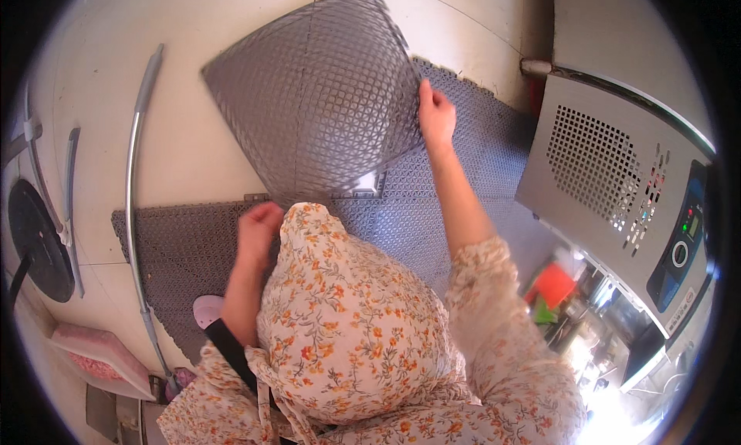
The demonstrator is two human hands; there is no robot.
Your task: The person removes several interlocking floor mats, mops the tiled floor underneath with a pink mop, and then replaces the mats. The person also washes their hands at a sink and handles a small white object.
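A grey plastic lattice floor mat point(312, 92) is raised at a tilt in front of me, partly blurred. My right hand point(437, 112) is closed on its right edge. My left hand point(259, 228) is at the mat's near lower corner with the fingers curled; that corner is partly hidden, but the hand appears to pinch it. Beneath and around lies more interlocking grey matting point(474, 155) on the pale tiled floor. A small white patch shows under the raised mat's lower edge.
A metal pole point(134, 173) lies along the left, over the matting. Further left are a round black base point(40, 239) and a pink-rimmed tray point(104, 358). A grey appliance with a perforated panel point(596, 161) stands at the right. A pale shoe point(207, 310) shows beside my left forearm.
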